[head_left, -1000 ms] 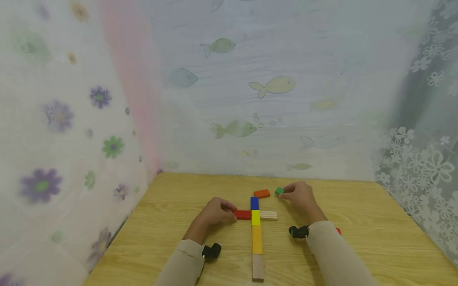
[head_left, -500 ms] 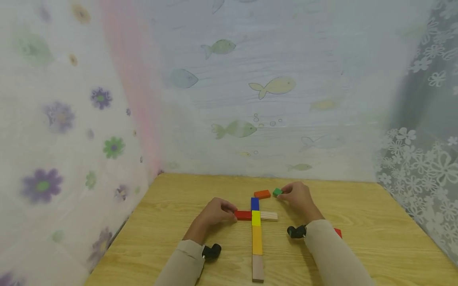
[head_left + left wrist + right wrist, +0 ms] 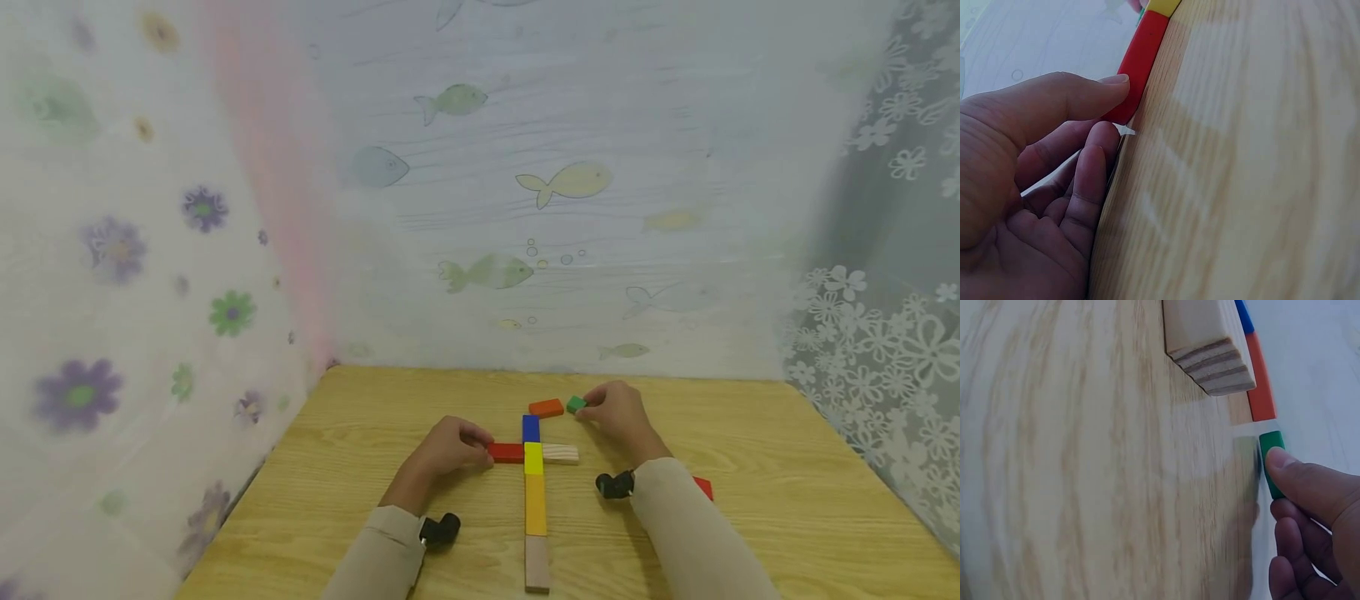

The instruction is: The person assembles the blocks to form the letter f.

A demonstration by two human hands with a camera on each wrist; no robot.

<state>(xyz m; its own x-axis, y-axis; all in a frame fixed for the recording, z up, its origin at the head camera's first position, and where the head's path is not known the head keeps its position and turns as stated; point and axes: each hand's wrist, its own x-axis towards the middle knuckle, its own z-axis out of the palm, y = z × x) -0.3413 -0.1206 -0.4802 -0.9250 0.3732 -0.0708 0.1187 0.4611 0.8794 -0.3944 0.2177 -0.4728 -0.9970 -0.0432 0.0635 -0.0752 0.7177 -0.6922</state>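
My left hand (image 3: 452,446) pinches the left end of a red block (image 3: 507,453) lying flat on the table. The left wrist view shows the thumb on the near side of that red block (image 3: 1141,62). Toward the back, my right hand (image 3: 618,411) pinches a small green block (image 3: 575,404) between thumb and fingers. In the right wrist view a short gap separates the green block (image 3: 1270,456) from the end of the orange-red block (image 3: 1261,378). A yellow block (image 3: 533,458) touches the red one's right end.
A blue block (image 3: 531,428) lies behind the yellow one, a pale wooden block (image 3: 560,454) to its right. An orange-yellow block (image 3: 536,504) and a brown block (image 3: 537,563) continue toward me. Another red block (image 3: 703,487) shows beside the right sleeve. A patterned curtain borders the table (image 3: 337,533).
My right hand has moved slightly left with the green block, narrowing its gap to the orange-red block. The left hand stays at the red block.
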